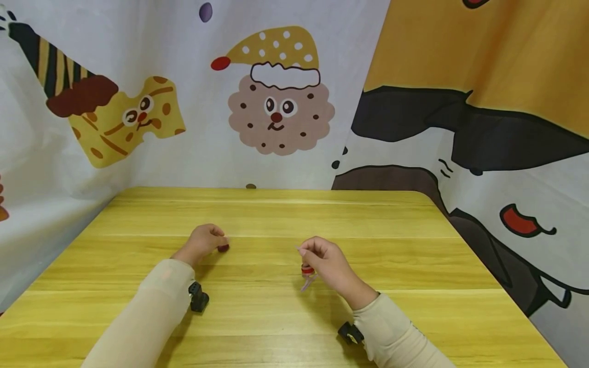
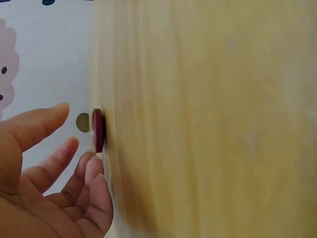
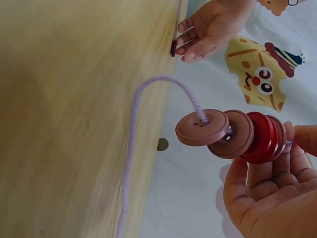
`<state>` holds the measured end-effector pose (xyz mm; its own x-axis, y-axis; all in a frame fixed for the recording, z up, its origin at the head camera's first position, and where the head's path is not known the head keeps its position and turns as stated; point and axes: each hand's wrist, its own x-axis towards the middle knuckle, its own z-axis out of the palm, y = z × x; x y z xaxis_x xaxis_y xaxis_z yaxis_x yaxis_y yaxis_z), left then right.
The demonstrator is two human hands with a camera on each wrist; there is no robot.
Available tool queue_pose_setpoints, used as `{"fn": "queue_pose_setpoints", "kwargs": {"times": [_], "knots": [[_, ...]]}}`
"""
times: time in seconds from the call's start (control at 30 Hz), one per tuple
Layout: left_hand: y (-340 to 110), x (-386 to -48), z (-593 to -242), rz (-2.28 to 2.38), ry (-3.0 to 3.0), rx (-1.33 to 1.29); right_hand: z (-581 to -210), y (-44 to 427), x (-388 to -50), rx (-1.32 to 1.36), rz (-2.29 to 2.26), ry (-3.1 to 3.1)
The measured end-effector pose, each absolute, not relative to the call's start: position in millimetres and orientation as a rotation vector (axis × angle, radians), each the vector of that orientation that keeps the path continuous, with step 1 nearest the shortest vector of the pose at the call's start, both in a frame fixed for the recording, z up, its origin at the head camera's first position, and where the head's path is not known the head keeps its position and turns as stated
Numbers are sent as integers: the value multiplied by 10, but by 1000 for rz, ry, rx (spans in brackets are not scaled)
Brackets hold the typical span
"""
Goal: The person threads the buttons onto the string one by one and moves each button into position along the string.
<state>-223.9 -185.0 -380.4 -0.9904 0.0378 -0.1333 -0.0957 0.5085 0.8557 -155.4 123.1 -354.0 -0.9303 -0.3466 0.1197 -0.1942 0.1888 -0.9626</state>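
On the table, a dark red button (image 2: 99, 130) lies flat beside my left hand (image 1: 203, 243). The thumb and fingers of that hand are spread apart, with some fingertips at the button's edge; whether they touch it I cannot tell. My right hand (image 1: 329, 261) pinches a lilac cord (image 3: 131, 144) between thumb and fingertips, above the table. Several round buttons (image 3: 260, 136), brownish pink and bright red, are threaded on this cord in a stack just below the pinch. Past the last brownish pink button, the cord's free end curves and hangs down.
The wooden table (image 1: 257, 317) has its far edge against a white curtain (image 1: 184, 51) printed with cartoon food. A small black camera is strapped at each wrist, one near the left sleeve (image 1: 152, 296) and one near the right sleeve (image 1: 391, 327).
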Motion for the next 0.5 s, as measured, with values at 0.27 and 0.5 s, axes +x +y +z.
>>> {"fn": "queue_pose_setpoints", "kwargs": {"times": [0.27,0.5], "knots": [[-1872,-2236,-3794,1398,2617,-13,-3545,1230,-1556,-538,-1855,2314],[-1847,-2240,-3805,1280,2630,13,-3549,1232,-1559,-539,-1857,2304]]}}
